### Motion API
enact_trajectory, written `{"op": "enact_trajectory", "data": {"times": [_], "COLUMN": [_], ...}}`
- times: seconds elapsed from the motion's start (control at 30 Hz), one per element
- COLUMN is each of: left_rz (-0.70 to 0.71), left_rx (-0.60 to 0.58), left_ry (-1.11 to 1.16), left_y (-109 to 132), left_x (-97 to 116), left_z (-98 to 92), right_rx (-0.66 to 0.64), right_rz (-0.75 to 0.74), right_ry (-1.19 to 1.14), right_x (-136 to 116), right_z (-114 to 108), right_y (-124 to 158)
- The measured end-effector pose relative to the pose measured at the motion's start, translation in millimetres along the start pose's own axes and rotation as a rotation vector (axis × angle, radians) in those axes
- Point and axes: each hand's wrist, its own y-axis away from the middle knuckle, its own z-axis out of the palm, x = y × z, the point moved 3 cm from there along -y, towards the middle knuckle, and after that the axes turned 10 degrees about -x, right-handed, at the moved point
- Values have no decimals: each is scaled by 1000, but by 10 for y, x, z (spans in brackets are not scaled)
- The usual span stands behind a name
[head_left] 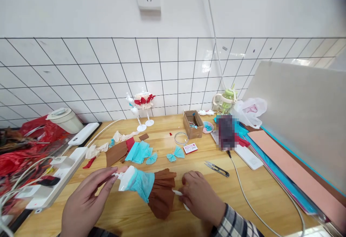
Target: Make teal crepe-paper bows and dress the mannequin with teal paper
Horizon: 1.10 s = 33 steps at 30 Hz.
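A miniature dress form [127, 179] lies on its side just above the table, white at the shoulders. Blue crepe paper [144, 183] wraps its body, and a pleated brown crepe paper skirt [163, 195] flares toward the right. My left hand [88, 197] pinches the form's neck knob between thumb and fingers. At the skirt's open end, my right hand [201, 195] is closed around the form's white stand, part of which shows below the fingers. Beyond the skirt lie two blue paper fans joined as a bow [175, 154] and a sheet of blue crepe paper [138, 152].
Two small dress forms on stands [144, 101] are at the back. Thread snips [217, 169], a staple box [190, 148], a wire ring [181, 138] and a cardboard box [193, 124] lie rightward. A power strip [58, 175] borders the left; coloured paper sheets [292, 172] line the right.
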Motion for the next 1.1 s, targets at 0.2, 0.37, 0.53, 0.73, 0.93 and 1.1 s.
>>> {"op": "enact_trajectory", "data": {"times": [0.2,0.37,0.53,0.73,0.93,1.1], "left_rz": [-252,-345,-351,-406,-290,-307], "left_rx": [-48,-233,-375,-282,-282,-246], "left_ry": [465,503,594,1057,1129,1074], "left_y": [-67,73,265,-50,-381,-330], "left_x": [-154,-326,-138,227,555,685], "left_z": [318,723,1026,846,610,573], "right_rx": [-76,-193,-148,44,88,121], "right_rz": [137,336,335,280,212,225], "right_ry": [-33,-232,-280,22,114,93], "right_x": [26,18,-150,-418,-473,-450], "right_z": [102,162,151,284,433,507], "right_y": [4,-33,-140,-203,-224,-210]}}
